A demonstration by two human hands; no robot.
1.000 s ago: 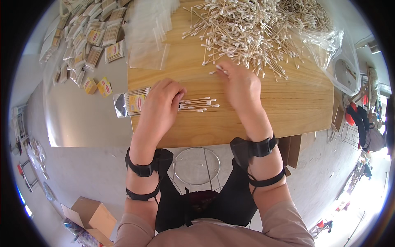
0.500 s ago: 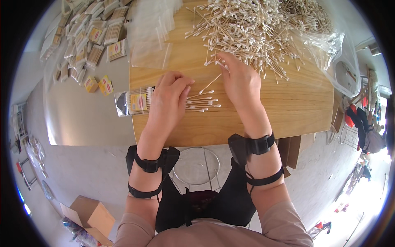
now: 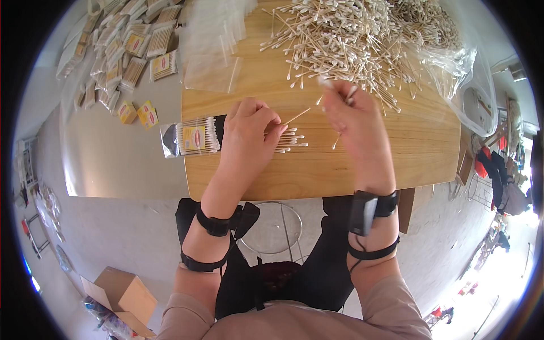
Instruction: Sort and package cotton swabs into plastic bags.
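Note:
My left hand (image 3: 249, 136) is pinched around a cotton swab (image 3: 298, 116) whose bare stick points up to the right. Under and beside that hand, several loose cotton swabs (image 3: 293, 139) lie on the wooden table. A clear pack of cotton swabs with a yellow label (image 3: 195, 137) lies at the table's left edge, touching or close to the left hand. Slightly smeared by motion, my right hand (image 3: 362, 116) has its fingers closed on a few cotton swabs (image 3: 350, 93) just below the big heap of cotton swabs (image 3: 340, 34).
Clear flat bags (image 3: 212, 71) are stacked on the table's (image 3: 419, 153) far left. Filled swab packs (image 3: 133, 42) pile up on the metal surface (image 3: 122, 164), with two small yellow cards (image 3: 148, 114) near them. A plastic bag (image 3: 473, 107) hangs over the right edge. A stool (image 3: 272, 226) stands below.
My right hand has drawn back from the heap, to the right and nearer, with swabs in its fingers. The left hand has shifted slightly right and now pinches a swab.

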